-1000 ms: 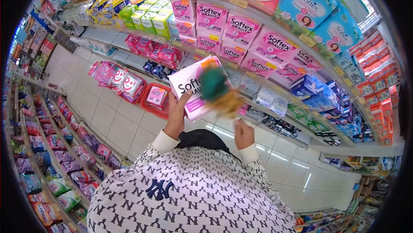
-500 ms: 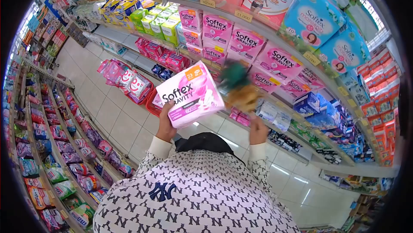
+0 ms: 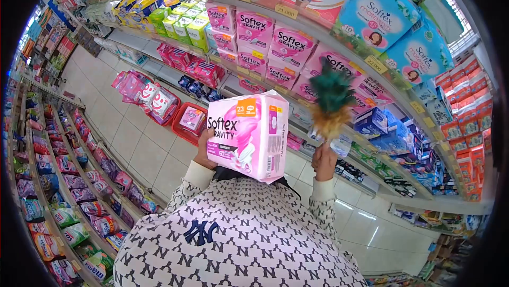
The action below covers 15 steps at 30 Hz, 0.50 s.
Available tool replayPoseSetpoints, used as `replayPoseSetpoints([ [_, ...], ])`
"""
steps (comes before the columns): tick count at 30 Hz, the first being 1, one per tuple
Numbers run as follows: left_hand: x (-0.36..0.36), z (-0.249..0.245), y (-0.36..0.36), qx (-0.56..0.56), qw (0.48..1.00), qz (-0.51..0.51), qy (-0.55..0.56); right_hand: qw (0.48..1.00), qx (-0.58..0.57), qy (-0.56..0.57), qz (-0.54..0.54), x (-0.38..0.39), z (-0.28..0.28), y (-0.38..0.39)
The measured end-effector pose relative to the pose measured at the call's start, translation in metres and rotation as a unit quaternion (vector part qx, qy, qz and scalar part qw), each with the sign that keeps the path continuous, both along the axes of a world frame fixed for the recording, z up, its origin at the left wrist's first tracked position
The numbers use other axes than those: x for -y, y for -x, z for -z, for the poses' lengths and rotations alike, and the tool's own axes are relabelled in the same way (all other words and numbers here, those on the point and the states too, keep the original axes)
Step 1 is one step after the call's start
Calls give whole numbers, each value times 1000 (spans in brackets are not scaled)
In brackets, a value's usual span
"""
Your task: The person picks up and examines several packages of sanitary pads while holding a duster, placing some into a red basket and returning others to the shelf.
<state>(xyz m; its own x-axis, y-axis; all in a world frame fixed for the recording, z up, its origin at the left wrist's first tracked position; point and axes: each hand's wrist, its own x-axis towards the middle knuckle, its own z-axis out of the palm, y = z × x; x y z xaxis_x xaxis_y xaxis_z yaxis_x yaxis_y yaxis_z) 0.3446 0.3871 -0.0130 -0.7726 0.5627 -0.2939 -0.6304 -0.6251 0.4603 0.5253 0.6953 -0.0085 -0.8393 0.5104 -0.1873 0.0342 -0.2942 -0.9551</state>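
My left hand (image 3: 204, 152) grips a pink and white pack of Softex sanitary pads (image 3: 238, 136) at its left side, in front of my chest. The pack's front and its right end panel both face me. In my right hand (image 3: 323, 161), fingers closed round its lower end, is a feather duster (image 3: 331, 104) with dark green and golden brown feathers. The duster points up, its feathers in front of the shelf with more Softex packs (image 3: 290, 47). It stands apart from the held pack. My fist hides its handle.
Red baskets on the tiled floor (image 3: 135, 144) hold pads; a red basket (image 3: 180, 134) stands nearest. Stocked shelves curve along the right, with a shelf edge (image 3: 318, 35) carrying price tags. Bagged goods (image 3: 79, 194) fill racks at left. Blue maternity packs (image 3: 379, 14) sit on the upper shelf.
The pack has turned, showing its right end panel, and moved slightly right and down. My right hand has shifted right; the duster, blurred before, is now upright and clearer.
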Motion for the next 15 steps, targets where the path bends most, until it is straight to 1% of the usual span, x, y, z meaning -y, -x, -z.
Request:
replayPoseSetpoints([
  [1, -1, 0, -1, -1, 1000, 10, -5, 994, -51, -101, 4, 18, -7, -1],
  [4, -13, -6, -3, -7, 999, 52, -13, 964, -21, -256, -72, 39, -2, 3],
  [5, -16, -15, -5, -11, 998, 65, -7, 982, 89, -156, -62, 34, 15, 5],
  [6, -19, -19, -8, -15, 997, 75, -1, 989, 81, -118, -22, 28, 30, 3],
  [7, -19, -20, -5, -35, 992, 120, 5, 994, 70, -82, 14, 24, 28, 7],
  [8, -23, -20, -5, -77, 987, 140, 32, 996, 58, -46, 46, 21, 25, 10],
  [9, -25, -21, -5, -116, 979, 158, 62, 998, -19, -58, 7, 23, 21, 4],
  [11, -32, -33, -5, -188, 951, 210, 126, 990, -111, 84, 8, 42, 3, 5],
  [14, -59, -46, -8, -255, 929, 229, 142, 987, -158, 27, -4, 50, -45, 4],
  [15, -69, -52, -9, -256, 925, 229, 160, 988, -151, 19, 24, 46, -38, 2],
])
